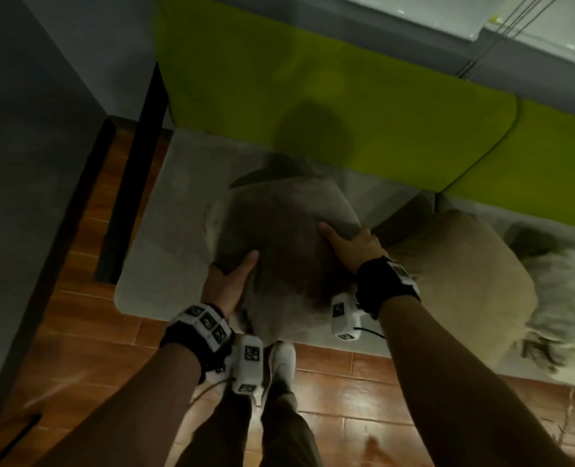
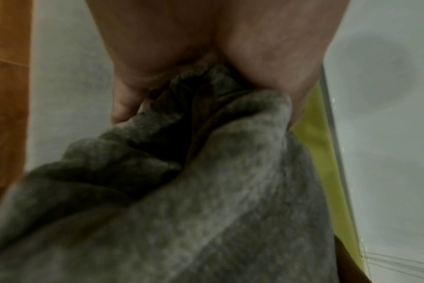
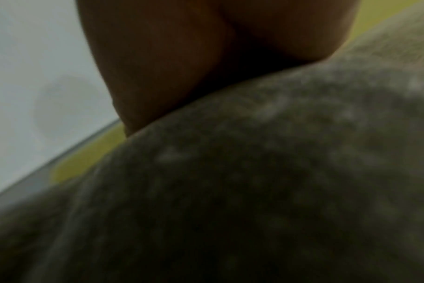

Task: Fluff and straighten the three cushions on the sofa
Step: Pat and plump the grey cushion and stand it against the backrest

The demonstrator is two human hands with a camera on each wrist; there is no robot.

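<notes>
Both hands gripping the grey cushion

The left hand (image 1: 227, 284) is clutching the near left edge of the grey cushion (image 1: 279, 230), its fabric bunching in the palm. The right hand (image 1: 350, 244) is grasping the right edge, thumb lying on top. The cushion is sitting on the sofa seat (image 1: 164, 210), left of the beige cushion (image 1: 464, 281)

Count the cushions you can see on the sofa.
3. A grey cushion held in both hands, a beige cushion just right of it, and a white fluffy cushion at the right edge, partly cut off. Others may lie out of view.
</notes>
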